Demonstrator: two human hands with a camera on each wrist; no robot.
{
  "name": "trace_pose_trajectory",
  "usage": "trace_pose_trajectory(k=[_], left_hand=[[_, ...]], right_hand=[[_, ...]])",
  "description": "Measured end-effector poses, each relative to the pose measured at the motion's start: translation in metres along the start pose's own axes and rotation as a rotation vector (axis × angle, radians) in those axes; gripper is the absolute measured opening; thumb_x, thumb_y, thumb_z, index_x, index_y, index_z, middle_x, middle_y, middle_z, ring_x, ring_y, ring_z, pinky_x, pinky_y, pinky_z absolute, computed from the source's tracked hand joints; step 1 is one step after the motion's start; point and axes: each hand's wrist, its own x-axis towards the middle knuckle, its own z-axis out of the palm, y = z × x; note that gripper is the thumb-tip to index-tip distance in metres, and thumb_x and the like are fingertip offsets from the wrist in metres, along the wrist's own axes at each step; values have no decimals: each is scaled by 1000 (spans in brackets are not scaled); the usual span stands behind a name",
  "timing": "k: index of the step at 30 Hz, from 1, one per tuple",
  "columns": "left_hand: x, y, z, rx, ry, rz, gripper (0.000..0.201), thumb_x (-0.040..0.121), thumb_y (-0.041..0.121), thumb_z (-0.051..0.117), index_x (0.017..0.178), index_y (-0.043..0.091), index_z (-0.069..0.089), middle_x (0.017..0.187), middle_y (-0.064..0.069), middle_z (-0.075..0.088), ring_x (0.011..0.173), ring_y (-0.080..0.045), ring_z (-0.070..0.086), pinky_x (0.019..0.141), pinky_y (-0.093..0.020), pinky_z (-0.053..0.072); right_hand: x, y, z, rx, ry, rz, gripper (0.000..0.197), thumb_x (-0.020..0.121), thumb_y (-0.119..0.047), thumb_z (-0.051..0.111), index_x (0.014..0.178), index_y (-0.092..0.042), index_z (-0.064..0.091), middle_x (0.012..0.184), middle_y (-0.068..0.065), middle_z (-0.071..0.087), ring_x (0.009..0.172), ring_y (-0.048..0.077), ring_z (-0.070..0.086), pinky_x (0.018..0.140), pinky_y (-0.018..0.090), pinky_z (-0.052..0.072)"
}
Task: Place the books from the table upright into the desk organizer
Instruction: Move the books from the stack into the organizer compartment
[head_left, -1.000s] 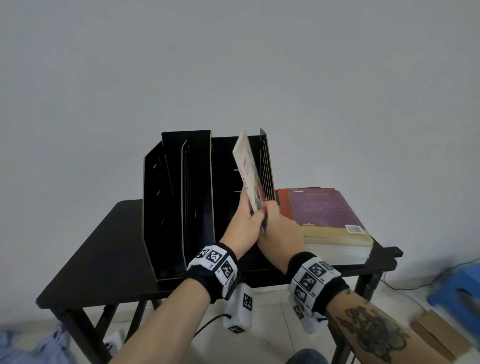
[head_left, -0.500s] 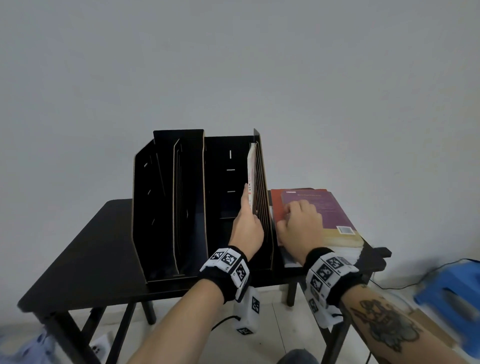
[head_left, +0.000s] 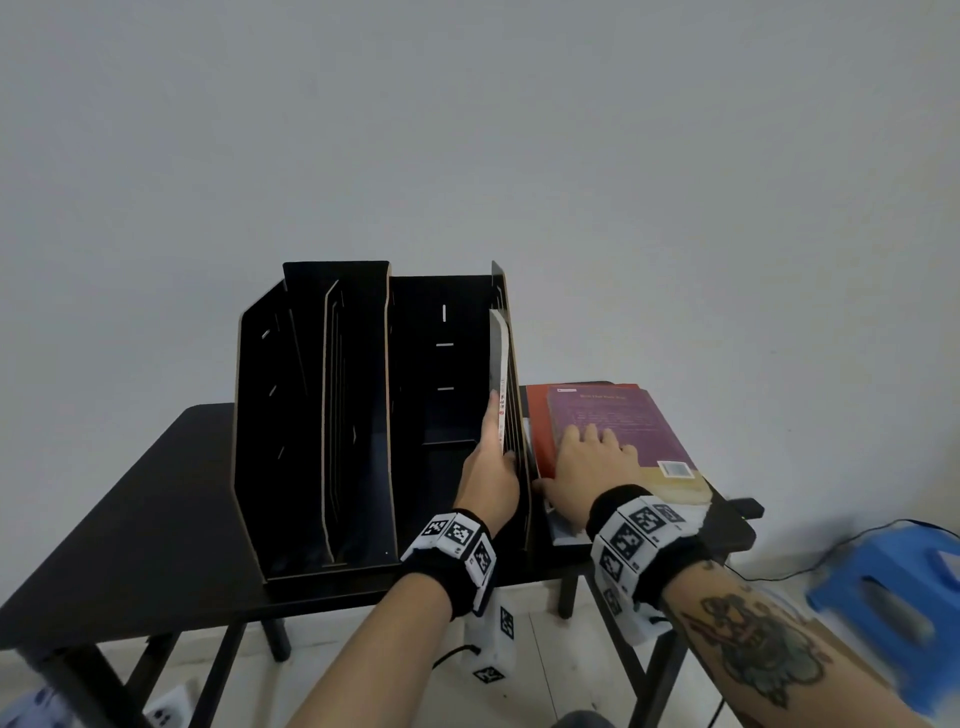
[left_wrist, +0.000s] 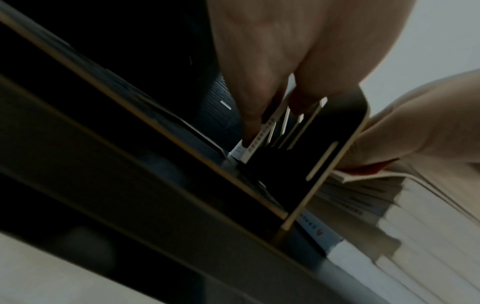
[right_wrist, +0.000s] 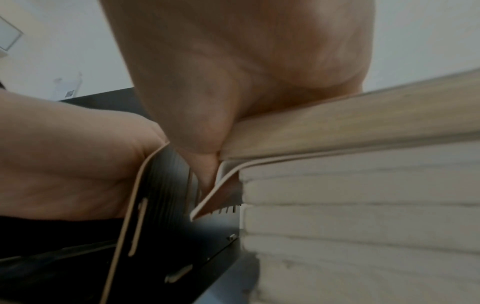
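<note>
A black desk organizer (head_left: 311, 415) stands on the black table (head_left: 130, 519). A thin pale book (head_left: 497, 358) stands upright in its right compartment, against the right wall. My left hand (head_left: 491, 467) pinches that thin book (left_wrist: 255, 142) low on its front edge. Right of the organizer lies a stack of books topped by a purple book (head_left: 623, 415). My right hand (head_left: 592, 457) lies on the purple cover with fingers spread. In the right wrist view its thumb (right_wrist: 205, 144) hooks down over the left edge of the top book (right_wrist: 337, 127) and bends a cover below.
The organizer's left and middle compartments hold nothing. The stack (right_wrist: 363, 205) sits tight against the organizer's right wall (right_wrist: 161, 185) and reaches the table's right edge. A blue stool (head_left: 893, 597) stands on the floor at the right.
The thin book went from tilted in both hands to upright against the compartment's right wall. My right hand let go of it and moved onto the purple book.
</note>
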Motion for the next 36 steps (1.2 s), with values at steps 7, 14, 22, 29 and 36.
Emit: trace_pose_trajectory(k=[7, 14, 22, 29, 36], left_hand=[[10, -4, -6, -8, -103, -28, 72, 97, 8, 43, 153, 43, 15, 115, 6, 59, 112, -19, 60, 99, -32, 44], [21, -16, -12, 59, -227, -40, 95, 93, 1, 49, 151, 54, -5, 136, -5, 58, 111, -16, 60, 105, -38, 47], [24, -26, -18, 108, -234, -62, 90, 97, 9, 54, 153, 50, -2, 150, -2, 47, 133, -21, 49, 108, -28, 36], [38, -45, -17, 83, -273, -59, 95, 88, 12, 62, 143, 66, 6, 155, 6, 41, 133, -18, 51, 111, -43, 42], [34, -31, -17, 300, -226, -82, 89, 98, 15, 55, 152, 53, -6, 132, -11, 62, 110, -27, 65, 97, -35, 50]], right_hand=[[0, 2, -17, 89, -19, -27, 48, 87, -47, 57, 115, -8, 53, 114, 10, 62, 106, 30, 58, 89, 40, 45], [-2, -2, -32, 53, -87, -52, 18, 87, -25, 52, 96, -11, 58, 98, 10, 65, 93, 31, 62, 75, 34, 47], [14, 24, -25, 292, -40, 151, 47, 89, -50, 40, 107, -11, 59, 111, 12, 62, 106, 32, 54, 95, 45, 44], [28, 74, -20, 252, -138, 436, 65, 84, -54, 44, 128, -7, 45, 133, 18, 50, 121, 36, 46, 102, 45, 38], [32, 100, -29, 397, -215, 391, 59, 77, -67, 61, 80, -8, 58, 79, 5, 60, 74, 24, 58, 66, 30, 44]])
